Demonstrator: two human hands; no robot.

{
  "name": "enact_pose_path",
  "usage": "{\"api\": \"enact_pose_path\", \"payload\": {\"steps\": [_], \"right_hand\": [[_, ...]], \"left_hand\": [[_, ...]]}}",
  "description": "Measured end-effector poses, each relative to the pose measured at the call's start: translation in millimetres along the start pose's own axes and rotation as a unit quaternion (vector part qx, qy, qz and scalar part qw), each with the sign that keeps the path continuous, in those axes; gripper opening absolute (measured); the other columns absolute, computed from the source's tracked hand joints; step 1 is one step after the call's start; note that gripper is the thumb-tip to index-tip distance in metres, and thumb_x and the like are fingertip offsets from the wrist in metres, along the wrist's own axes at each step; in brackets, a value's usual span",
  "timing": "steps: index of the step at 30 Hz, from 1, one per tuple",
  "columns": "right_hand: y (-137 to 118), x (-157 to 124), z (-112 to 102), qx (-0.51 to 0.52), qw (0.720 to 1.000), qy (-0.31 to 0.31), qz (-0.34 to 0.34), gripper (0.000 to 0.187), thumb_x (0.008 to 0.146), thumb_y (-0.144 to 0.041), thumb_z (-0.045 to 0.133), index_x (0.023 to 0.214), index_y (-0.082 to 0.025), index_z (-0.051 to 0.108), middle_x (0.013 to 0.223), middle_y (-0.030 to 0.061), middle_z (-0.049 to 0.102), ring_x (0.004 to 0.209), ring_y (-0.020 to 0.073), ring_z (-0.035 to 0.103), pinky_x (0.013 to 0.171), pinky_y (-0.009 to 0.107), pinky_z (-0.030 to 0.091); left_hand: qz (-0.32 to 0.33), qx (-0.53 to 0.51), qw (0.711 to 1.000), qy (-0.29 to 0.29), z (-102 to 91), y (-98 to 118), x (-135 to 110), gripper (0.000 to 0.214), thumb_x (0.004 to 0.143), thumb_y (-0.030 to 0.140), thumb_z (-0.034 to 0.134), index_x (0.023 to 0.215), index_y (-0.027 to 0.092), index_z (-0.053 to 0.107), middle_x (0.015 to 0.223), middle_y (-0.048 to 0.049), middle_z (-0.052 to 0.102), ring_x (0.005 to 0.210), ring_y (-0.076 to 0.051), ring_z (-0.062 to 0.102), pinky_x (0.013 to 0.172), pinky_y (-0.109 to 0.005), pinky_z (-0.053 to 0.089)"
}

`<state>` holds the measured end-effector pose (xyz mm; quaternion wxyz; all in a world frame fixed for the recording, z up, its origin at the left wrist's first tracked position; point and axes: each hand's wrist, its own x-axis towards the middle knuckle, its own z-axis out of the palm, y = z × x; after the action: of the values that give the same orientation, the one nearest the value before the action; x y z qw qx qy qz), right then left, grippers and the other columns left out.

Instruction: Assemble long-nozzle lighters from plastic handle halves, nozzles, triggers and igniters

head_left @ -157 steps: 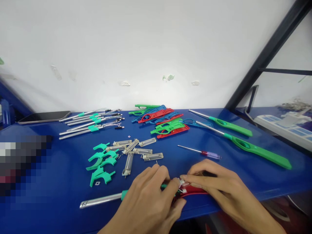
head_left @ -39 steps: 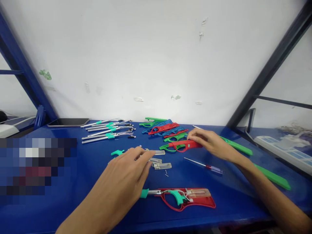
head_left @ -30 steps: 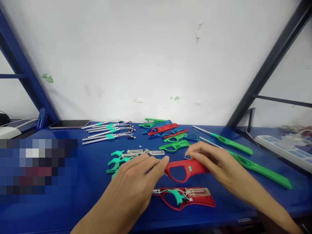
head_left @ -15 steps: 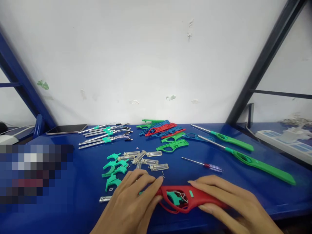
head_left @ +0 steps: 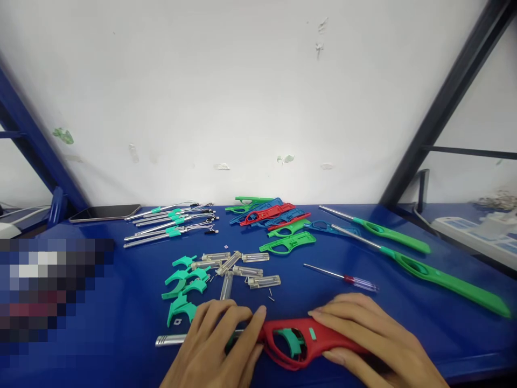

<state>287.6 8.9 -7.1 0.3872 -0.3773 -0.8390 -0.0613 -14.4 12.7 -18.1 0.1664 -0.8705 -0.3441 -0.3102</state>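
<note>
A red long-necked lighter (head_left: 319, 337) lies crosswise low in the view, with a teal trigger (head_left: 291, 340) inside its handle opening. My left hand (head_left: 220, 345) is closed around its front end, where the silver tube (head_left: 172, 340) pokes out to the left. My right hand (head_left: 369, 339) grips the rear of the red handle, thumb below and fingers on top. Beyond my left hand lie several loose teal triggers (head_left: 183, 283) and clear fuel tanks (head_left: 264, 281). Two small screws (head_left: 271, 295) rest just past the lighter.
A screwdriver (head_left: 359, 283) lies right of centre. Two green lighters (head_left: 448, 281) are at the right. Handle shells (head_left: 288, 243) in green, blue and red are heaped at the back. Silver tubes with wires (head_left: 153, 236) and a phone (head_left: 105, 213) are back left on the blue table (head_left: 133, 302).
The red shell halves now sit closer together, and the white wires in the handle opening no longer show. Both hands keep hold of the lighter. The view has shifted slightly.
</note>
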Motion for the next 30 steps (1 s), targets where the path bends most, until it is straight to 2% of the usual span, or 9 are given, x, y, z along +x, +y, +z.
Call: {"api": "enact_pose_path", "payload": {"steps": [8,15,23,30], "right_hand": [[0,-5,2,-0.004,1.0,-0.021,0.006,0.026,0.105,-0.052,0.067,0.124,-0.038,0.079,0.107,-0.0037,0.087,0.092,0.0194,0.083,0.085,0.024,0.069],[0,-7,3,-0.018,0.999,-0.036,0.023,0.028,0.107,-0.053,0.064,0.124,-0.039,0.08,0.11,-0.0037,0.087,0.095,0.0193,0.083,0.085,0.024,0.069],[-1,-11,2,-0.011,0.999,-0.045,0.029,0.031,0.107,-0.049,0.063,0.133,-0.039,0.077,0.116,-0.0014,0.086,0.102,0.0222,0.083,0.091,0.03,0.069],[-1,-10,3,-0.014,0.998,-0.06,0.03,0.028,0.108,-0.05,0.063,0.131,-0.042,0.076,0.116,-0.004,0.085,0.101,0.0205,0.082,0.091,0.029,0.068]], "left_hand": [[-0.003,-0.041,0.999,0.0,-0.8,0,0,0.034,0.112,0.012,0.044,0.134,0.022,0.069,0.108,-0.0045,0.079,0.101,-0.021,0.074,0.09,-0.033,0.063],[-0.032,-0.068,0.995,-0.061,-0.2,0,-7,0.037,0.112,0.013,0.045,0.142,0.022,0.065,0.115,-0.0063,0.076,0.107,-0.023,0.071,0.094,-0.036,0.062],[-0.036,-0.064,0.997,-0.017,-3.0,3,1,0.034,0.11,0.011,0.046,0.131,0.021,0.071,0.106,-0.0047,0.078,0.096,-0.021,0.074,0.087,-0.036,0.062],[-0.032,-0.069,0.996,-0.039,-2.7,2,-5,0.036,0.11,0.013,0.046,0.136,0.022,0.07,0.109,-0.0051,0.078,0.099,-0.022,0.074,0.089,-0.036,0.061]]}}
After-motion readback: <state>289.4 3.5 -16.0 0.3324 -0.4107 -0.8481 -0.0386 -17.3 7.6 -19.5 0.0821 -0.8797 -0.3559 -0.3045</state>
